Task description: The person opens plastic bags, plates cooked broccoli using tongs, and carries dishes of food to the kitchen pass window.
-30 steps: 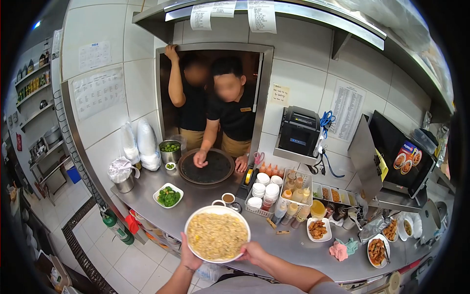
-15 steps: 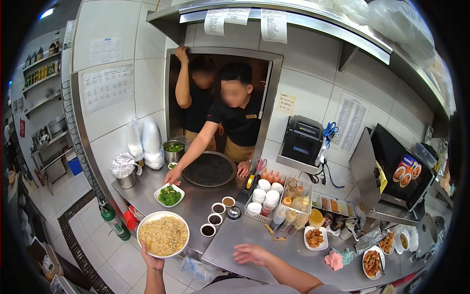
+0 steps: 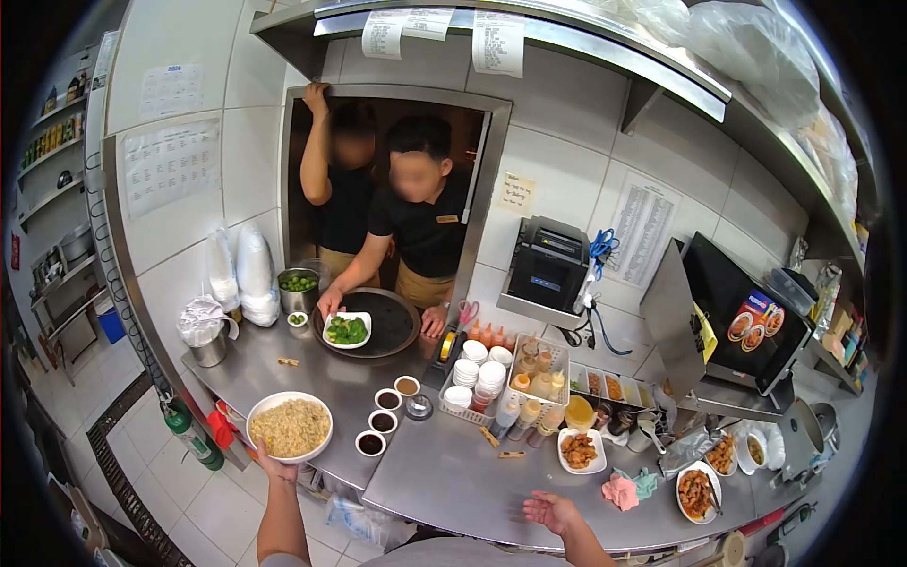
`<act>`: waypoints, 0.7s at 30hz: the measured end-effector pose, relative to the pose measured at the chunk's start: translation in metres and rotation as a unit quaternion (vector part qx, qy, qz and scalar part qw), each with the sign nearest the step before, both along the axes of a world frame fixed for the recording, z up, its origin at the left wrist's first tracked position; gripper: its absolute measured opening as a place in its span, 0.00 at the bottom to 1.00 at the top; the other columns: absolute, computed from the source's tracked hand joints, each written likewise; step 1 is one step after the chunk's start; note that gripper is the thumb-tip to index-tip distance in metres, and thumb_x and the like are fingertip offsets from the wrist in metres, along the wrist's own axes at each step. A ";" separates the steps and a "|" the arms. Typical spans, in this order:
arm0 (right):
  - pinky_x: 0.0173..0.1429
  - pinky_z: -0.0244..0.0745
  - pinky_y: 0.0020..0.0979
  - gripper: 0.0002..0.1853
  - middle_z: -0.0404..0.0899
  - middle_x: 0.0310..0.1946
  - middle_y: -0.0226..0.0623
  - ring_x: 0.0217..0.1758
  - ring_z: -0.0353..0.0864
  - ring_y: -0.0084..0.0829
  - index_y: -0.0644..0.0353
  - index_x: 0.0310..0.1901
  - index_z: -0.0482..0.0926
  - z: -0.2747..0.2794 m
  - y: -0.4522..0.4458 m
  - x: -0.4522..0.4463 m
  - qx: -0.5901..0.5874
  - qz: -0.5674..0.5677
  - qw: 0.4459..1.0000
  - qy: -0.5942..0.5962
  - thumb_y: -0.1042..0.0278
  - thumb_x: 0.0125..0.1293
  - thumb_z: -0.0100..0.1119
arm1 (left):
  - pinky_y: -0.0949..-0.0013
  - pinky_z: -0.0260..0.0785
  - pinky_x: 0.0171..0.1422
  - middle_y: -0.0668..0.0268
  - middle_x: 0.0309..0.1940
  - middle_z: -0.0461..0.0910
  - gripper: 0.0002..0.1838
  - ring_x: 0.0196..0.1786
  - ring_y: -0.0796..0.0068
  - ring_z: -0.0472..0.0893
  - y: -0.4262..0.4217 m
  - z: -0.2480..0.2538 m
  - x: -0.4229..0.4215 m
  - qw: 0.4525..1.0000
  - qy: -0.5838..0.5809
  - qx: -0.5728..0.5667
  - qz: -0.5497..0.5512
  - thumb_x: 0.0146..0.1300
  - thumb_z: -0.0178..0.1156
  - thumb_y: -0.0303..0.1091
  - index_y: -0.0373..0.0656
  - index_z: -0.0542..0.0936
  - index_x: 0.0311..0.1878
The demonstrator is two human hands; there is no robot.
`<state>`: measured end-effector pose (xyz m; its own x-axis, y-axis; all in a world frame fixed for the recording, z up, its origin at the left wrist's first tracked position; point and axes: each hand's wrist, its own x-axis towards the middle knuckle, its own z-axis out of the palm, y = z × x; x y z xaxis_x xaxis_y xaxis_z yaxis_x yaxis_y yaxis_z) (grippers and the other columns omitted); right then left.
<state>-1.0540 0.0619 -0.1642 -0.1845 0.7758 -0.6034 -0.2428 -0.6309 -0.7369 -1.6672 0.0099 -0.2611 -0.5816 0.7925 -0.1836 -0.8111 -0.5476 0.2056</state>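
Observation:
My left hand (image 3: 276,467) supports a white bowl (image 3: 317,447) from below, its fingers largely hidden under it. The bowl is full of fried rice (image 3: 288,425) and is held over the counter's left front edge. My right hand (image 3: 554,512) hovers above the front of the counter, fingers apart, holding nothing. Across the counter, a co-worker's hand (image 3: 330,300) touches a square white dish of green vegetables (image 3: 347,330) on a round dark tray (image 3: 392,326). Several small cups of sauce (image 3: 383,421) stand right of the rice bowl, beside a silver call bell (image 3: 419,407).
Two people stand at the pass-through window (image 3: 491,142). A basket of white cups (image 3: 465,371) and squeeze bottles (image 3: 541,386) sit right of centre. A dish of fried pieces (image 3: 580,452), cloths (image 3: 624,490) and a plate of saucy food (image 3: 697,493) line the right counter. A receipt printer (image 3: 546,265) is mounted behind.
The co-worker has shifted the dish of greens from the counter onto the dark tray, uncovering a wooden clip. My right hand has moved right and turned. The rice bowl stays in my left hand.

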 end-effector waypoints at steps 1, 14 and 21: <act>0.47 0.80 0.44 0.14 0.81 0.42 0.51 0.43 0.82 0.45 0.64 0.52 0.71 0.000 -0.004 0.006 -0.004 -0.012 1.000 0.005 0.66 0.69 0.51 | 0.46 0.61 0.71 0.57 0.67 0.67 0.33 0.67 0.53 0.69 0.009 -0.003 -0.004 1.000 -0.003 0.016 0.008 0.71 0.38 0.58 0.45 0.62 0.70; 0.47 0.80 0.45 0.14 0.80 0.41 0.52 0.42 0.82 0.46 0.63 0.52 0.71 -0.027 -0.020 0.039 -0.034 -0.102 0.994 0.019 0.65 0.70 0.46 | 0.36 0.37 0.74 0.62 0.73 0.60 0.44 0.74 0.50 0.58 0.070 0.067 -0.018 0.994 -0.071 -0.069 -0.038 0.65 0.22 0.72 0.52 0.61 0.73; 0.45 0.81 0.45 0.14 0.80 0.40 0.51 0.41 0.82 0.45 0.63 0.53 0.70 -0.031 -0.018 0.031 -0.045 -0.095 0.994 0.022 0.67 0.69 0.50 | 0.44 0.45 0.73 0.59 0.71 0.60 0.43 0.75 0.59 0.54 0.091 0.078 -0.035 0.955 0.148 -0.246 -0.070 0.64 0.39 0.70 0.46 0.62 0.71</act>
<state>-1.0226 0.0436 -0.1950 -0.0679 0.7429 -0.6659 -0.3940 -0.6332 -0.6662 -1.7018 0.1011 -0.1835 -0.5595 0.7270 -0.3980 -0.7362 -0.2154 0.6416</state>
